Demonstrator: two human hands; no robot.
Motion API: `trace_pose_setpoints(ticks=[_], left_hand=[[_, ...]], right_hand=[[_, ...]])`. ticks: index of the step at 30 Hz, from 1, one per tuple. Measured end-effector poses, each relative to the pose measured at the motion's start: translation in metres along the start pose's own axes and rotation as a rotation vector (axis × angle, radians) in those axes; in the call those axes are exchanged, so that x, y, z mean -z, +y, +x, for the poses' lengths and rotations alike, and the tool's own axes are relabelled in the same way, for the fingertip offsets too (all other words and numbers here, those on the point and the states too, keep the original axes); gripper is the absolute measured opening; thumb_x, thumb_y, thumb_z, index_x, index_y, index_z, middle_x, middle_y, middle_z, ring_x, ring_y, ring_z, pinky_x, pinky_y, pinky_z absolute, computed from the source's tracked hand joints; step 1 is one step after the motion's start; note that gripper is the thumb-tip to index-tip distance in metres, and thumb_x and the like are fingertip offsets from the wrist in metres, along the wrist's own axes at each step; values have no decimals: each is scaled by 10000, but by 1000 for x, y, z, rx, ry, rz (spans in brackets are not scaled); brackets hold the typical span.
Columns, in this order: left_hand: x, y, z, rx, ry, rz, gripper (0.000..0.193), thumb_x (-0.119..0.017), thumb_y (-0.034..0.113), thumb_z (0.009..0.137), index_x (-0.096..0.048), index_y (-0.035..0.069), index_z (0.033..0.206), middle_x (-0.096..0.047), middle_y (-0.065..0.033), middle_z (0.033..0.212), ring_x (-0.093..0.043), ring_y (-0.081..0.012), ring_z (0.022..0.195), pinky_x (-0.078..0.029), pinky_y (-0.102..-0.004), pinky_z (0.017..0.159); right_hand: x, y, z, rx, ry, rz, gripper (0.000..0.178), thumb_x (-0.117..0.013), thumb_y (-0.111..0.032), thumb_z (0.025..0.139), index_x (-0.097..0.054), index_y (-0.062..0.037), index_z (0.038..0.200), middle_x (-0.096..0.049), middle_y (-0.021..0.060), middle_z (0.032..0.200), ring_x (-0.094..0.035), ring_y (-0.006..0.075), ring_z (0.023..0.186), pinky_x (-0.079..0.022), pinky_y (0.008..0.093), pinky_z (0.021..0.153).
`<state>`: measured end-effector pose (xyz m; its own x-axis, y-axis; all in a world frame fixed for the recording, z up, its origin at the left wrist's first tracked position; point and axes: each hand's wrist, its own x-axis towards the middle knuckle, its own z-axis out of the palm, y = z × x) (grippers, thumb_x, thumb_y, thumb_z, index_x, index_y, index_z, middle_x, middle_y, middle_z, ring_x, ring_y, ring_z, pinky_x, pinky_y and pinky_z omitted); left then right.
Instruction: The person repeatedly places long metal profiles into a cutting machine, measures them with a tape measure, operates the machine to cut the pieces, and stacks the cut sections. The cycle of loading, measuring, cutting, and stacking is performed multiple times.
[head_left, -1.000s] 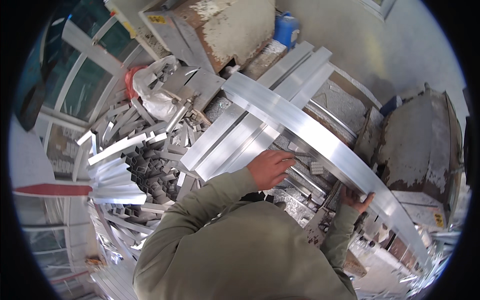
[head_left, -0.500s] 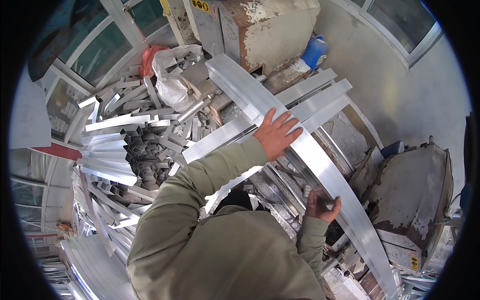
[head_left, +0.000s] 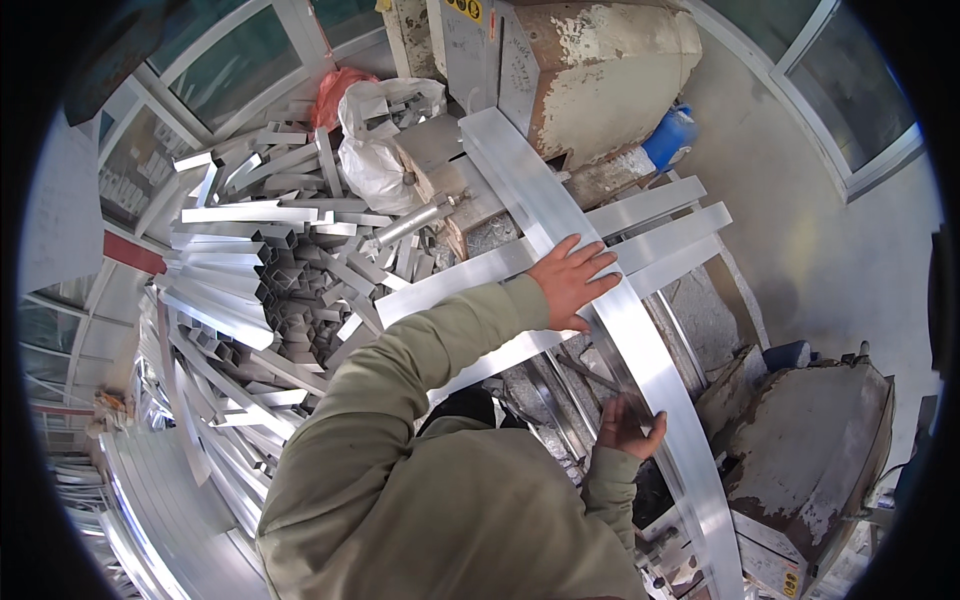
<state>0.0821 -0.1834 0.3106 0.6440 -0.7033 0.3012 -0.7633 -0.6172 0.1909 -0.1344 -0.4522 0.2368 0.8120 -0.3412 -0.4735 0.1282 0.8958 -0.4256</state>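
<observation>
A long, wide aluminium profile [head_left: 655,345] runs diagonally from the upper middle to the lower right and lies across other silvery bars. On its top face, near the crossing, my left hand [head_left: 573,284] rests flat with its fingers spread. Lower down, my right hand [head_left: 628,428] holds the profile's near side edge; its thumb sticks up at the edge and its fingertips are partly hidden against the side wall. Beneath the profile, two pale aluminium bars [head_left: 665,240] cross from the lower left to the upper right.
Cut aluminium offcuts [head_left: 300,285] heap up at the left, beside a white sack [head_left: 372,165] of scraps. Machine housings with peeling paint stand at the back [head_left: 610,75] and right [head_left: 810,440]. A blue container [head_left: 670,137] sits by the back housing. A metal cylinder [head_left: 415,220] lies near the sack.
The view has shifted, so the surroundings sit further right at the top. The profile's near end appears swung leftward, and both hands keep their places on it.
</observation>
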Motion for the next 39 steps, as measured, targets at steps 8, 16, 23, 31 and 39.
trace_pose_setpoints(ticks=[8,16,23,31,39], left_hand=[[-1,-64,37,108,-59,44,638,-641,604,1052,-657,154,1504,-599,-67,1621,-468,-283,1582,-222,-621,1359],[-17,-67,35,101,92,4,565,-626,608,1059,-723,197,1434,-665,-18,1551,-539,-264,1521,-258,-595,1356],[-22,-68,33,74,214,-1,558,-622,614,1049,-777,181,1365,-717,-11,1465,-588,-226,1452,-274,-584,1346],[-26,-66,30,92,202,-34,565,-597,615,1062,-777,171,1361,-724,-29,1452,-600,-223,1433,-279,-594,1343],[-31,-37,23,539,718,-131,704,-767,492,999,-589,124,1572,-434,-214,1710,-402,-423,1588,-319,-582,1307]], right_hand=[[5,3,-4,-17,4,-11,443,-745,-505,1026,-776,-107,1219,-812,152,1211,-770,336,1149,-625,524,1045],[-1,4,-5,-59,70,-105,537,-765,-629,976,-791,-123,1151,-825,125,1108,-780,323,1095,-623,521,996],[-26,-29,-28,-301,-32,-317,470,-770,-519,1013,-726,-110,1240,-780,138,1197,-761,326,1109,-613,530,1005],[-109,-46,34,968,-823,-1959,971,-865,-373,922,-401,71,1650,-568,301,1531,-594,440,1371,-453,572,1189],[-113,-24,54,907,-620,-2504,1113,-847,-496,825,-349,-70,1725,-576,260,1515,-601,490,1282,-499,619,1045]])
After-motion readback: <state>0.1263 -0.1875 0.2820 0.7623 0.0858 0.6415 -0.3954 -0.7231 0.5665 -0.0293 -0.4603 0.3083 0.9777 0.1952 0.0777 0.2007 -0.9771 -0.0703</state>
